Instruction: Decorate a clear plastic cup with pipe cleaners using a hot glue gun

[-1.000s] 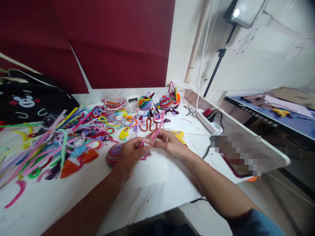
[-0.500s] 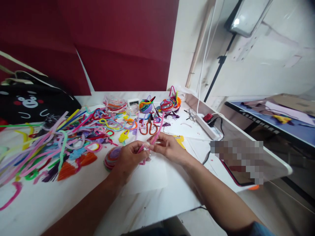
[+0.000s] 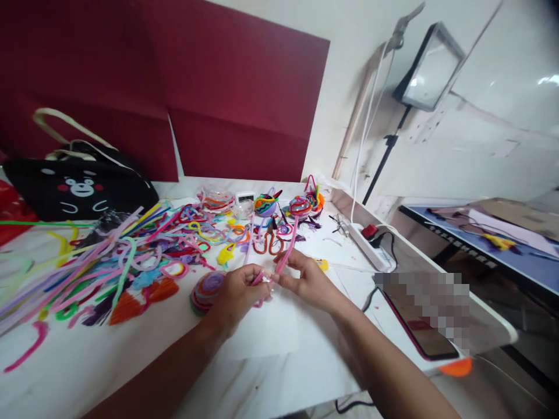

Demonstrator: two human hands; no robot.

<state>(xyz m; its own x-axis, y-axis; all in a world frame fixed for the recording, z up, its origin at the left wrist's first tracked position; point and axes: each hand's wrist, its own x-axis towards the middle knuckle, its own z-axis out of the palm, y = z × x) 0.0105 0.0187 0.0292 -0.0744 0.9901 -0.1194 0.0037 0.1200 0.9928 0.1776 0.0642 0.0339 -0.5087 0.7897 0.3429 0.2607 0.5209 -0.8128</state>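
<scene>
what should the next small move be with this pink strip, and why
Probably a gentle bend of the pink strip with the right hand, while the left hand pinches beside it: both hands' fingertips are close together at the lower part, and a long free end sticks up above the right hand.

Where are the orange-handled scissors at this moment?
In the head view, the scissors lie on the white table, just beyond the left hand and right hand, to the right of the yellow piece.
</scene>
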